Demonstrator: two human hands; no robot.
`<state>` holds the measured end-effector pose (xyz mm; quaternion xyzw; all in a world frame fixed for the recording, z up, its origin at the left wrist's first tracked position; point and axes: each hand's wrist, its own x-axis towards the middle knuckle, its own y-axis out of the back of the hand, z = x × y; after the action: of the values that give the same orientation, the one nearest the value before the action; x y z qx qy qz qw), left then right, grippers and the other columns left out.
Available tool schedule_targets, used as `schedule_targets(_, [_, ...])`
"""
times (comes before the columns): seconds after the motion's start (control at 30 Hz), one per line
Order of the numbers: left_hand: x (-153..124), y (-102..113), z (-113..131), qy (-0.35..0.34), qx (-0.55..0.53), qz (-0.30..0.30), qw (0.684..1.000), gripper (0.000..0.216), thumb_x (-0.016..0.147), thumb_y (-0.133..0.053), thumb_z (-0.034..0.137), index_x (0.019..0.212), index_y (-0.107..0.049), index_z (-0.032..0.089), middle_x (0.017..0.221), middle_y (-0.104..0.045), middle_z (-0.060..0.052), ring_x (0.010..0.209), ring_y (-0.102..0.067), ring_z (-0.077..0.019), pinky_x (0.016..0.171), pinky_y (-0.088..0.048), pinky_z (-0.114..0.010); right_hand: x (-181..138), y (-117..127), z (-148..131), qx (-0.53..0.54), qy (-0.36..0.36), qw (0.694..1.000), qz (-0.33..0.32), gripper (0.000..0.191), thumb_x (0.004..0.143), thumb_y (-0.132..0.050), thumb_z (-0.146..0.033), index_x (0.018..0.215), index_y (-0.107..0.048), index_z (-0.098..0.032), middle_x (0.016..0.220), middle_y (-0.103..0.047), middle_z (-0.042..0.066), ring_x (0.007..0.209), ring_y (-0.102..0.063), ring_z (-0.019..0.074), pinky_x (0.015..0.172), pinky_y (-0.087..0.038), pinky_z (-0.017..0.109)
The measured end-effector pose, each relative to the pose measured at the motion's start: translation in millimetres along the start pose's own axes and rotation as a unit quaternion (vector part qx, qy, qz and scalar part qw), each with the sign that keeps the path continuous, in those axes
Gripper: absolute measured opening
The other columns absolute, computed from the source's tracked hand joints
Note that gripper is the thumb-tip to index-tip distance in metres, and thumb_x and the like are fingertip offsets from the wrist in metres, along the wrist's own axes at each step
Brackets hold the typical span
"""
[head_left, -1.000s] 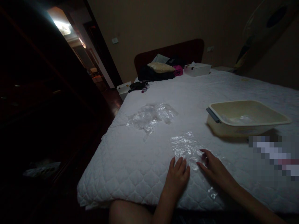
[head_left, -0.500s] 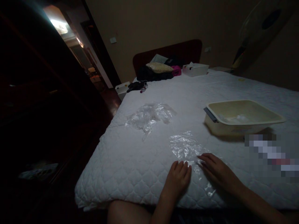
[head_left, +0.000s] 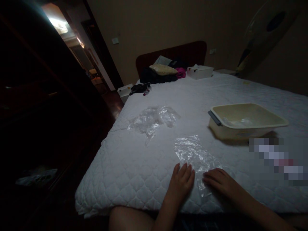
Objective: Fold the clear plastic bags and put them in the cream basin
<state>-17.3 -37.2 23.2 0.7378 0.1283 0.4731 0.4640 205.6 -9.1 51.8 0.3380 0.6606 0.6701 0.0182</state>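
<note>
Plastic sheet: judged light, limp, slippery; best pinched at the edge beyond the fingertips. Left hand: fingers extended; right hand: grip cannot be told.

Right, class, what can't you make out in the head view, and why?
Head view:
Left hand, right hand: backs hide any grip on the clear plastic.
Tub: front wall hides its lower inside.
Item before the tub: pixelation covers it.
Fan: cut by top edge.
</note>
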Motion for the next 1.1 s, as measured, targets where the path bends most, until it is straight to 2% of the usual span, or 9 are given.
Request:
schedule_targets(0.17, [-1, -3, -1, -0.016, -0.016, -0.019, 1.000, 0.021, 0.090, -0.042, 0.019, 0.104, -0.058, 0.016, 0.115, -0.060, -0.007, 0.114, -0.050, -0.0213, 0.100, -0.032, -0.046, 8, 7, -3, 0.054, -0.086, 0.995, 0.000, 0.022, 0.082, -0.046, -0.016, 0.100, -0.059, -0.019, 0.091, -0.067, 0.007, 0.085, -0.060, 0.0184, 0.078, -0.046, 0.036])
schedule_targets(0.3, [-1, -3, 0, -0.018, -0.013, -0.020, 1.000, 0.020, 0.090, -0.043, 0.018, 0.103, -0.058, 0.016, 0.114, -0.061, -0.007, 0.114, -0.050, -0.0216, 0.100, -0.032, -0.047, 13, -2, 0, 0.065, -0.185, 0.980, 0.032, 0.020, 0.085, -0.045, -0.024, 0.098, -0.060, -0.019, 0.088, -0.068, 0.007, 0.081, -0.061, 0.0194, 0.075, -0.047, 0.035])
schedule_targets(0.47, [-1, -3, 0, -0.022, -0.016, -0.007, 1.000, 0.020, 0.089, -0.044, 0.018, 0.103, -0.059, 0.016, 0.113, -0.061, -0.006, 0.111, -0.052, -0.0221, 0.099, -0.034, -0.046, 26, -15, 3, 0.055, -0.227, 0.971, 0.057, 0.022, 0.085, -0.044, -0.026, 0.100, -0.059, -0.019, 0.087, -0.068, 0.006, 0.082, -0.061, 0.0201, 0.077, -0.045, 0.036])
schedule_targets(0.57, [0, -3, 0, -0.023, -0.019, -0.006, 1.000, 0.020, 0.089, -0.044, 0.016, 0.102, -0.059, 0.016, 0.113, -0.061, -0.007, 0.110, -0.053, -0.0224, 0.099, -0.035, -0.046, 37, -16, 5, 0.035, -0.258, 0.963, 0.072, 0.022, 0.084, -0.046, -0.027, 0.100, -0.057, -0.017, 0.082, -0.065, 0.007, 0.076, -0.060, 0.0197, 0.072, -0.045, 0.034])
schedule_targets(0.63, [0, -4, 0, -0.023, -0.021, -0.001, 1.000, 0.019, 0.089, -0.044, 0.016, 0.100, -0.059, 0.015, 0.112, -0.062, -0.007, 0.110, -0.053, -0.0224, 0.098, -0.035, -0.047, 43, -15, 7, 0.017, -0.252, 0.965, 0.072, 0.015, 0.083, -0.047, -0.025, 0.091, -0.057, -0.017, 0.081, -0.062, 0.007, 0.075, -0.058, 0.0197, 0.069, -0.045, 0.033])
schedule_targets(0.7, [0, -4, 1, -0.023, -0.021, 0.004, 0.999, 0.019, 0.088, -0.045, 0.016, 0.100, -0.059, 0.015, 0.111, -0.062, -0.007, 0.110, -0.053, -0.0221, 0.099, -0.035, -0.047, 48, -14, 8, 0.002, -0.217, 0.975, 0.054, 0.012, 0.082, -0.046, -0.020, 0.084, -0.058, -0.017, 0.082, -0.061, 0.007, 0.077, -0.057, 0.0197, 0.070, -0.044, 0.033])
schedule_targets(0.87, [0, -6, 1, -0.009, -0.038, 0.008, 0.999, 0.015, 0.087, -0.049, 0.017, 0.096, -0.060, 0.016, 0.110, -0.062, -0.007, 0.110, -0.052, -0.0212, 0.098, -0.037, -0.045, 51, -19, 7, -0.002, -0.155, 0.988, 0.018, 0.023, 0.080, -0.044, -0.012, 0.094, -0.062, -0.018, 0.090, -0.062, 0.008, 0.083, -0.057, 0.0195, 0.076, -0.043, 0.036])
schedule_targets(1.0, [0, -4, -5, 0.044, -0.117, 0.026, 0.992, 0.011, 0.086, -0.051, 0.017, 0.087, -0.062, 0.018, 0.103, -0.066, -0.003, 0.106, -0.055, -0.0183, 0.094, -0.040, -0.042, 44, -17, 6, 0.024, -0.169, 0.983, 0.066, 0.023, 0.084, -0.045, -0.018, 0.101, -0.060, -0.017, 0.097, -0.062, 0.010, 0.092, -0.056, 0.0204, 0.082, -0.044, 0.038])
schedule_targets(1.1, [1, 1, -12, 0.089, -0.207, 0.067, 0.972, 0.013, 0.085, -0.050, 0.015, 0.085, -0.062, 0.019, 0.097, -0.067, -0.003, 0.108, -0.054, -0.0187, 0.092, -0.041, -0.043, 32, -5, 13, 0.027, -0.186, 0.977, 0.097, 0.023, 0.087, -0.045, -0.024, 0.105, -0.058, -0.017, 0.102, -0.061, 0.010, 0.097, -0.055, 0.0209, 0.084, -0.045, 0.038])
